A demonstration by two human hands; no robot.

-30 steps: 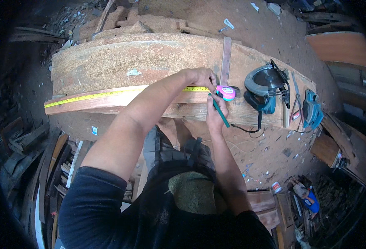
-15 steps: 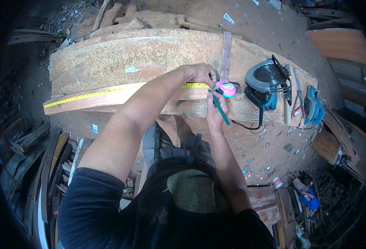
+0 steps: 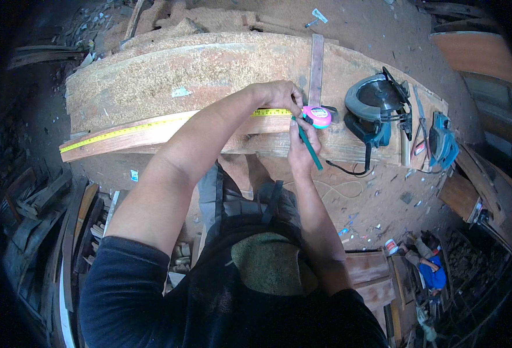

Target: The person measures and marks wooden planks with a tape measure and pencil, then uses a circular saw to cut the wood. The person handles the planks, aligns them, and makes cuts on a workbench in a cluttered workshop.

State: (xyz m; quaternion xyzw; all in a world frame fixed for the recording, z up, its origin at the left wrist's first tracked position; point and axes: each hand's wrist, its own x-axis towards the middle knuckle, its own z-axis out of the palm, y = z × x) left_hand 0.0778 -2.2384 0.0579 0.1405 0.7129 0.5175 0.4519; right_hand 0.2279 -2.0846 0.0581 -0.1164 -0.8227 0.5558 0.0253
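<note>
My left hand (image 3: pixel 280 94) reaches across the workbench, fingers bent and closed on the tape measure's yellow blade beside its pink case (image 3: pixel 318 117). That blade (image 3: pixel 134 129) is drawn out along a narrow reddish wooden board (image 3: pixel 151 137) to the board's left end. Just below the case, my right hand (image 3: pixel 303 152) grips a green pencil (image 3: pixel 310 145), whose upper end is at the board's right end, near the left fingertips. A flat, brownish straight strip (image 3: pixel 316 69) lies beyond the case, pointing away from me. Exactly where the left fingertips press is partly hidden.
Sawdust covers much of the workbench (image 3: pixel 209 64). A circular saw (image 3: pixel 372 107) sits right of the tape case, its cord at the near edge. Farther right is a teal power tool (image 3: pixel 443 142). Scrap wood (image 3: pixel 41 191) is piled at left; a person in blue (image 3: pixel 433 272) is at lower right.
The view has shifted slightly, so the bench sits a little higher. Both hands stay at the board's right end, the pencil still in my right hand.
</note>
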